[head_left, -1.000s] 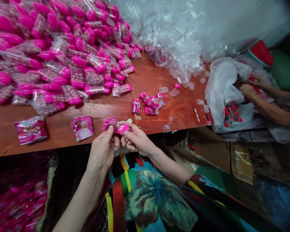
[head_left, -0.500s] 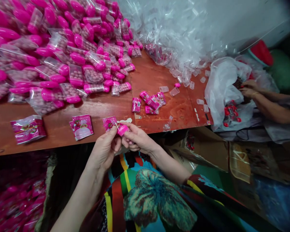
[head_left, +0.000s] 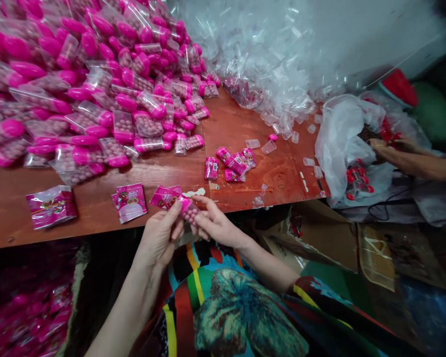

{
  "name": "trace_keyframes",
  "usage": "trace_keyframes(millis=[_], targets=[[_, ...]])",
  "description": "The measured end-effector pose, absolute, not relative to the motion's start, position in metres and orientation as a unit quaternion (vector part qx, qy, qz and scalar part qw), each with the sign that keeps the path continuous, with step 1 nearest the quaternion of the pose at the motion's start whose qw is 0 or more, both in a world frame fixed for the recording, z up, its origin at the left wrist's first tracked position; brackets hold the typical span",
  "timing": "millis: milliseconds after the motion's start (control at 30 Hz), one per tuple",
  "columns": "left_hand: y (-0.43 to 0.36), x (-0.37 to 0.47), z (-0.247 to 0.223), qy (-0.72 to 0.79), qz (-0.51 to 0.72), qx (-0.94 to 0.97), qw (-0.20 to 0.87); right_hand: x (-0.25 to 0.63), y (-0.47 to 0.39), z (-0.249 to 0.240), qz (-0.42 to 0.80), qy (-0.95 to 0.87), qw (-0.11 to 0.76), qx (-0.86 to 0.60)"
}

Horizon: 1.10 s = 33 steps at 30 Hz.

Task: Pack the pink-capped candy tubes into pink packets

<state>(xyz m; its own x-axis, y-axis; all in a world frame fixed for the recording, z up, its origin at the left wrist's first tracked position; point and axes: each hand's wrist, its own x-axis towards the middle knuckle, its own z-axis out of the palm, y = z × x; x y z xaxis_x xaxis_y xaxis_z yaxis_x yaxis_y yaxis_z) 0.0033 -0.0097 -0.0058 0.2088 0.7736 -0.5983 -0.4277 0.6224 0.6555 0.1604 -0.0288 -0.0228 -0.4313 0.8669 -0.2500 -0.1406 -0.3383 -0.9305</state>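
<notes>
My left hand [head_left: 162,235] pinches a flat pink printed wrapper [head_left: 164,196] between thumb and fingers, just over the table's front edge. My right hand [head_left: 220,224] is closed on a small clear candy container [head_left: 191,211] filled with pink balls. Its pink cap end points up and left, meeting the wrapper at my left thumb. Whether the cap is inside the wrapper I cannot tell. Left of my hands lie a small stack of flat wrappers [head_left: 131,203] and a thicker stack of wrappers [head_left: 52,207]. Several wrapped containers [head_left: 235,166] lie beyond my right hand.
A large heap of pink-capped containers [head_left: 96,89] covers the back left of the table [head_left: 163,171]. Clear empty containers [head_left: 267,54] pile up behind. At right, a co-worker's hands [head_left: 384,146] work over a white plastic bag [head_left: 330,129]. A cardboard box [head_left: 323,235] stands below.
The container has turned in my right hand, so its ball-filled body now shows. More of the wrapper is visible by my left thumb. At right, the co-worker's hands have moved.
</notes>
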Motion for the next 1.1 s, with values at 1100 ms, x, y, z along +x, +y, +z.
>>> trace_keyframes(millis=[1100], targets=[[-0.028, 0.016, -0.018, 0.478, 0.347, 0.291, 0.753, 0.178, -0.035, -0.046, 0.698, -0.422, 0.383, -0.434]])
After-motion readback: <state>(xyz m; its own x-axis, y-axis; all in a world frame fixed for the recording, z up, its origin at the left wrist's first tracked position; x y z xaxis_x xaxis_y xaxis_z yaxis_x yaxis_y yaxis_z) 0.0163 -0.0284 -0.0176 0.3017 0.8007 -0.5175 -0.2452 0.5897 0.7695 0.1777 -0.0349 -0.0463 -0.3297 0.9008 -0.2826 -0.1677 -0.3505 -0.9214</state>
